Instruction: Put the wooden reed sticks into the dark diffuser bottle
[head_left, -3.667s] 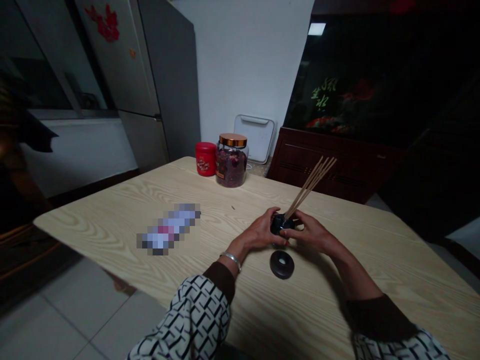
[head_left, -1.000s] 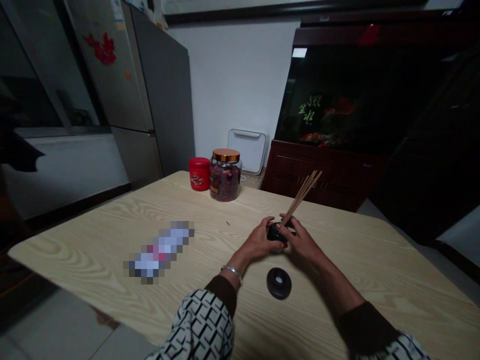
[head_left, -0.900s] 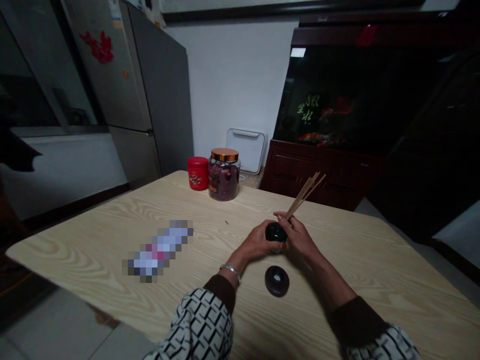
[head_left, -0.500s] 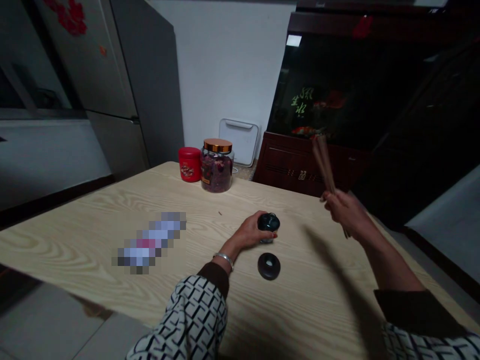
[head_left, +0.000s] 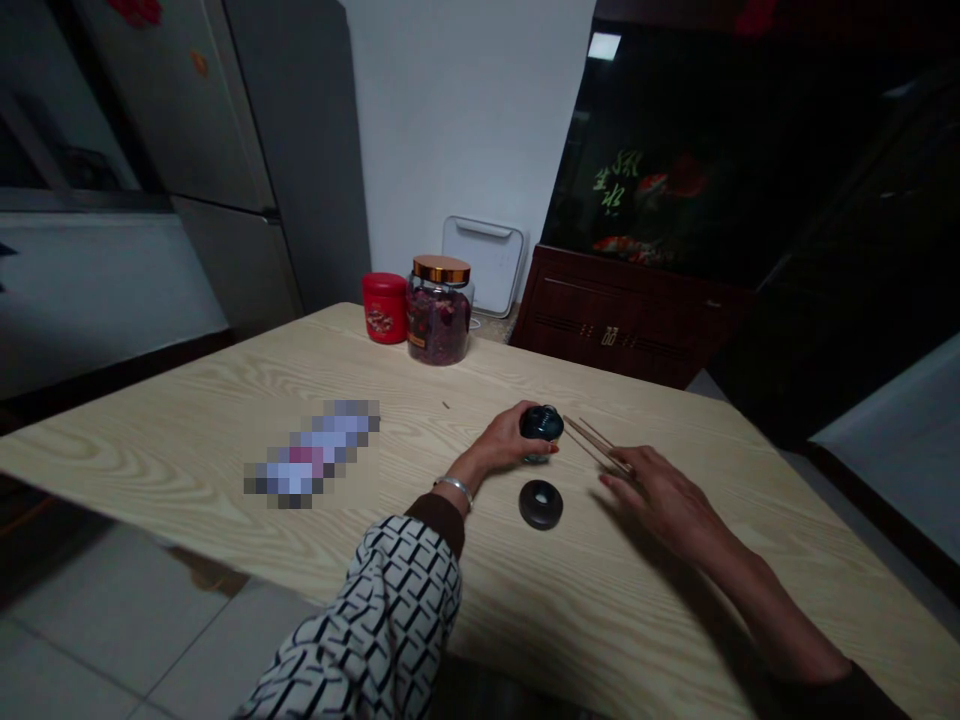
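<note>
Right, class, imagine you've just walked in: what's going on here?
A person is at a wooden table. Their left hand grips a small dark bottle, while the fingers of their right hand are at the ends of a few thin wooden sticks. A round dark disc sits just below the bottle. A red tin and a glass jar of dried flowers stand farther back.

I saw a black-and-white geometric-print sleeve (head_left: 379,620), dark brown cuffs (head_left: 435,525), and a silver bangle (head_left: 453,490) on the left wrist (head_left: 471,476).
</note>
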